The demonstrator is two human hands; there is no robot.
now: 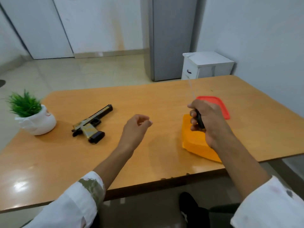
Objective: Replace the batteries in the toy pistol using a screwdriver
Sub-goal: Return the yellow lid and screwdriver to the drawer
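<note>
The toy pistol (93, 123), gold and black, lies on its side on the wooden table (156, 99), left of centre, barrel pointing to the far right. My left hand (136, 127) hovers above the table's middle, to the right of the pistol, fingers loosely curled and holding nothing. My right hand (207, 119) is closed around the black handle of a screwdriver (199, 120), whose thin shaft points up and away, blurred. That hand is above an orange container (195, 142).
A red lid (222, 106) lies behind the orange container. A small green plant in a white pot (35, 119) stands at the table's left edge. Beyond the table are a white cabinet (207, 66) and a grey fridge (171, 38). My legs are under the near edge.
</note>
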